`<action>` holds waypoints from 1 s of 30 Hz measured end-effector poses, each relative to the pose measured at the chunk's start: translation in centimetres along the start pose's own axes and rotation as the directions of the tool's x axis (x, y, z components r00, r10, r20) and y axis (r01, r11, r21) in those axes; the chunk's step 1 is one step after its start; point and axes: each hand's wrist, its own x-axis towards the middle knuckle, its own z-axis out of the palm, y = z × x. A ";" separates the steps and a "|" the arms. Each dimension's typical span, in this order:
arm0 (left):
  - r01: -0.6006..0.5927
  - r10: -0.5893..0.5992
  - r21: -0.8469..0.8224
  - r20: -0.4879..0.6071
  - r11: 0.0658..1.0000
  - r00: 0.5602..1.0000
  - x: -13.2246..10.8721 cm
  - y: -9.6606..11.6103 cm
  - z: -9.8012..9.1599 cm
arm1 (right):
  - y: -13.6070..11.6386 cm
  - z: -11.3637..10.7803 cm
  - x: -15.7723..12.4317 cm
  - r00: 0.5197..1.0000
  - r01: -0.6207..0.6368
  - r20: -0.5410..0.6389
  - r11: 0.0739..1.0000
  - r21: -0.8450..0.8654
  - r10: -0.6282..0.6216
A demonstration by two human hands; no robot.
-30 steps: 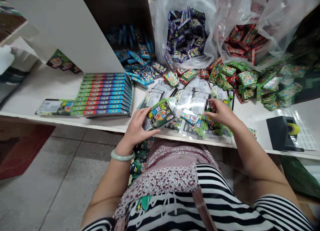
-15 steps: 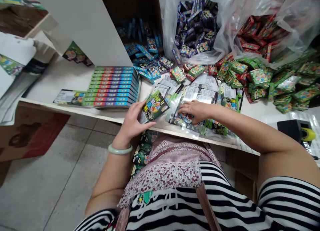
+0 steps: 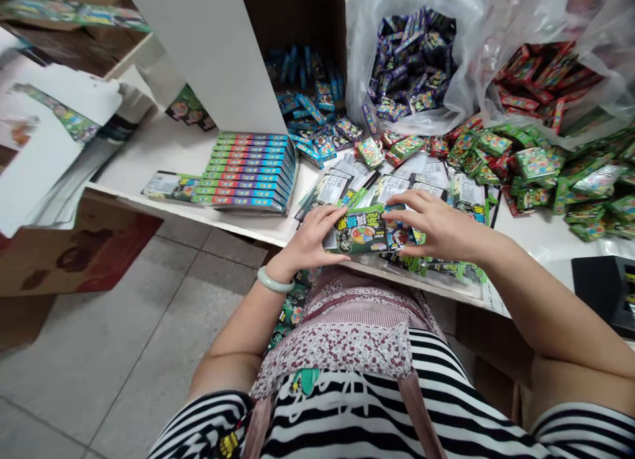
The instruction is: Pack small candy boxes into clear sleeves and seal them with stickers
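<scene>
My left hand [image 3: 310, 237] grips the left end of a green printed pack [image 3: 361, 232] held just above the front edge of the white table [image 3: 163, 151]. My right hand [image 3: 436, 224] closes on the pack's right end, fingers curled over its top edge. Under both hands lies a spread of clear-sleeved packs [image 3: 397, 188] with white labels. A pale green bangle [image 3: 274, 284] sits on my left wrist.
A neat stack of flat blue-and-green boxes [image 3: 251, 171] lies to the left. Loose blue packets [image 3: 315, 115], a clear bag of purple packets [image 3: 409, 62], a bag of red packets [image 3: 540, 82] and a heap of green packets [image 3: 546, 171] crowd the back. A black box [image 3: 605, 293] stands at right.
My right hand left the sleeved packs on the table and came onto the green pack. The pack has turned level between both hands. The camera view shifted left.
</scene>
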 end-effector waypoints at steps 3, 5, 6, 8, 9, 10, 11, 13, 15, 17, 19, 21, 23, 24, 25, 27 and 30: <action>0.028 -0.026 -0.034 0.055 0.999 0.998 0.1 0.2 0.2 | 0.5 0.2 -0.2 1.000 0.005 0.016 1.000 0.022 -0.006; 0.071 -0.067 -0.059 0.073 0.996 0.995 0.1 0.3 0.3 | 0.8 0.3 -0.4 1.000 -0.023 -0.004 0.998 0.063 0.024; 0.089 -0.084 -0.069 0.072 0.994 0.994 0.0 0.3 0.4 | 0.9 0.4 -0.5 0.999 -0.039 -0.016 0.996 0.085 0.041; 0.116 -0.110 -0.080 0.068 0.990 0.992 0.0 0.4 0.5 | 1.0 0.6 -0.6 0.997 -0.061 -0.030 0.993 0.104 0.065; 0.128 -0.122 -0.081 0.071 0.988 0.990 0.0 0.4 0.6 | 1.0 0.7 -0.6 0.997 -0.066 -0.027 0.993 0.096 0.069; 0.137 -0.131 -0.082 0.077 0.987 0.988 -0.1 0.5 0.6 | 0.9 0.9 -0.5 0.997 -0.070 -0.019 0.995 0.077 0.072; 0.145 -0.138 -0.087 0.086 0.986 0.987 -0.1 0.5 0.6 | 0.9 1.0 -0.5 0.997 -0.074 -0.009 0.996 0.054 0.075; 0.148 -0.136 -0.114 0.107 0.982 0.985 -0.1 0.5 0.6 | 0.8 1.1 -0.4 0.996 -0.084 0.011 0.996 0.029 0.084; 0.141 -0.123 -0.152 0.119 0.978 0.985 -0.1 0.5 0.7 | 0.9 1.2 -0.2 0.997 -0.082 0.020 0.995 0.058 0.081; 0.129 -0.111 -0.175 0.107 0.976 0.988 -0.1 0.6 1.1 | 1.0 1.3 0.1 0.998 -0.062 0.006 0.991 0.118 0.062; 0.129 -0.120 -0.170 0.066 0.977 0.991 0.0 0.7 1.5 | 0.9 1.6 0.2 0.998 -0.042 -0.037 0.985 0.169 0.049; 0.156 -0.157 -0.139 0.000 0.978 0.988 0.0 1.0 1.8 | 0.7 2.2 0.1 0.987 -0.069 -0.132 0.980 0.187 0.094; 0.192 -0.199 -0.095 -0.073 0.977 0.977 -0.1 1.3 2.0 | 0.2 3.1 -0.4 0.952 -0.143 -0.242 0.971 0.193 0.188; 0.206 -0.213 -0.071 -0.105 0.976 0.972 -0.1 1.5 2.2 | -0.1 3.6 -0.7 0.930 -0.185 -0.282 0.962 0.200 0.237; 0.214 -0.219 -0.047 -0.133 0.976 0.967 -0.2 1.8 2.3 | -0.4 4.1 -1.0 0.909 -0.223 -0.308 0.952 0.211 0.281; 0.223 -0.224 -0.027 -0.177 0.975 0.958 -0.2 2.4 2.6 | -0.9 5.1 -1.5 0.877 -0.281 -0.319 0.923 0.263 0.358; 0.256 -0.281 -0.132 -0.224 0.958 0.933 0.2 3.9 3.3 | -1.4 6.4 -2.1 0.825 -0.307 -0.290 0.816 0.489 0.485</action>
